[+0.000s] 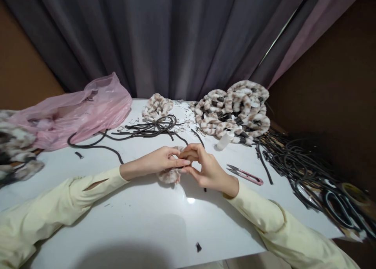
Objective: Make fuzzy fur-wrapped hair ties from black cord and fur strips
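At the middle of the white table, my left hand (161, 160) is closed on a small brown-and-white fluffy piece (169, 176), part of which hangs below the fingers. My right hand (205, 167) meets it from the right, its thumb and fingers pinched together at the same spot. What the right fingertips hold is too small and hidden to name. A dark cord (198, 137) shows just above the right hand, and a short dark end shows below it.
Behind are a pink plastic bag (108, 100), dark cords (152, 128), a fluffy ring (158, 106) and a pile of fluffy rings (241, 108). A white bottle (225, 139), pink-handled snips (246, 175) and a heap of cords (296, 163) lie right. A black scrap (198, 247) lies near the front edge.
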Demonstrator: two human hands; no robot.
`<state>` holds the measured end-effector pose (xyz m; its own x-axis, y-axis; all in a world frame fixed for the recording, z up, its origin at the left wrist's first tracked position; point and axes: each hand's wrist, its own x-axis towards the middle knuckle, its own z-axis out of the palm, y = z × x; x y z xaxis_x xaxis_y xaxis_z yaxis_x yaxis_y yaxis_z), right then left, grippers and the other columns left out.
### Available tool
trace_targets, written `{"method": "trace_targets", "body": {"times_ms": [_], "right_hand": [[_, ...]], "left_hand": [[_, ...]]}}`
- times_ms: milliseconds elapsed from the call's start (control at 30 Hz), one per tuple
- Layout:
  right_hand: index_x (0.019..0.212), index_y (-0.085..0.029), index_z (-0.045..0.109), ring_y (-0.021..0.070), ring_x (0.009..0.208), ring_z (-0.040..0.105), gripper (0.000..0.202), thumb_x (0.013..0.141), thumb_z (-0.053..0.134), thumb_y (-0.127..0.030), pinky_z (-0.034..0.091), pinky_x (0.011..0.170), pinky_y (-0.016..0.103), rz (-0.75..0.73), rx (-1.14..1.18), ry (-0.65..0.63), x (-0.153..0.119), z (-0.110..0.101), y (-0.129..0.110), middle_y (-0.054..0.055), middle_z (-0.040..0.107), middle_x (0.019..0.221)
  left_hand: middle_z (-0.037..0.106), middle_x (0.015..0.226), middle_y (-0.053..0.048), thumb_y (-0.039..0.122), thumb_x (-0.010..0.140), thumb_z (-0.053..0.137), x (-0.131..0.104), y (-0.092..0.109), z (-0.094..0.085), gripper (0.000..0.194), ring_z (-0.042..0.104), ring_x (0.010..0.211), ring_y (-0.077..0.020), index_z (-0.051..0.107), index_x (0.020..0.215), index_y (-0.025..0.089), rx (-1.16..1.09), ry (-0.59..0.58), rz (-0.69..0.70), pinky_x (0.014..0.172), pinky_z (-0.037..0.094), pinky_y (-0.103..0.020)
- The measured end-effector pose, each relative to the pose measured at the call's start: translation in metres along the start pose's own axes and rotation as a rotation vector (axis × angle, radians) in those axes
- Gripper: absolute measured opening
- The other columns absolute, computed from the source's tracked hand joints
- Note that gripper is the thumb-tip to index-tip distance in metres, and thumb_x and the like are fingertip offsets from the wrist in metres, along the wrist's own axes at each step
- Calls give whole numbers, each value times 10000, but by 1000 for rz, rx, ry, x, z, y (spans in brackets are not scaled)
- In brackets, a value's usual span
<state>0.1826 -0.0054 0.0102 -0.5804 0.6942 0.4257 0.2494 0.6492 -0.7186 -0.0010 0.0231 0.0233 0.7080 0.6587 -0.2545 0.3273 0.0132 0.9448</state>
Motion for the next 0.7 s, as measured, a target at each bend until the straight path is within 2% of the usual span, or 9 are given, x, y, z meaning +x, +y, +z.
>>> {"method": "trace_targets", "body": {"times_ms": [100,167,300,400,467,533,633,700], "right_hand": [[1113,-210,312,157,808,618,346,843,524,-168,516,701,307,-10,-7,-25,1,-2,2,88,610,980],[1121,-209,319,147,793,606,325,859,510,-194,516,698,312,-17,9,10,3,-3,2,98,582,1024],[1121,-215,366,132,777,586,376,824,584,-290,520,680,301,62,37,223,4,-1,3,106,511,1119],[945,-196,481,125,699,569,335,745,660,-396,495,588,250,239,69,339,5,-1,1,51,569,934],[787,-178,524,123,648,554,311,719,667,-446,459,539,227,366,111,307,6,0,-2,20,579,761],[708,-166,549,117,599,534,325,731,644,-476,435,523,224,448,137,230,6,1,-6,6,568,656],[696,-166,555,109,550,501,330,775,596,-484,415,517,233,421,55,183,5,3,-9,0,559,612],[706,-176,529,117,562,496,289,796,592,-443,414,528,246,288,-135,259,3,3,-7,8,556,637]], "left_hand": [[637,632,-26,471,793,551,0,-3,5,375,524,479,-104,592,932,126,-7,59,58,432,296,-188],[626,621,-15,458,799,548,0,-4,8,359,527,480,-105,569,942,130,-45,131,94,437,317,-188],[604,637,7,457,791,562,0,-3,9,338,538,504,-102,550,929,149,-117,302,141,447,353,-182],[586,627,19,459,779,583,1,-1,8,324,531,524,-96,525,880,157,-154,386,183,452,357,-173],[532,584,42,456,771,596,0,-1,8,321,480,489,-78,511,857,158,-170,426,197,430,323,-165],[475,568,61,449,764,609,0,-1,8,319,423,461,-59,510,848,158,-188,446,208,415,296,-163],[497,616,50,447,771,605,-2,-1,11,323,456,495,-67,522,885,157,-222,403,212,443,333,-169],[553,675,25,447,782,593,-3,1,13,320,532,577,-93,527,892,153,-242,368,204,506,387,-182]]}}
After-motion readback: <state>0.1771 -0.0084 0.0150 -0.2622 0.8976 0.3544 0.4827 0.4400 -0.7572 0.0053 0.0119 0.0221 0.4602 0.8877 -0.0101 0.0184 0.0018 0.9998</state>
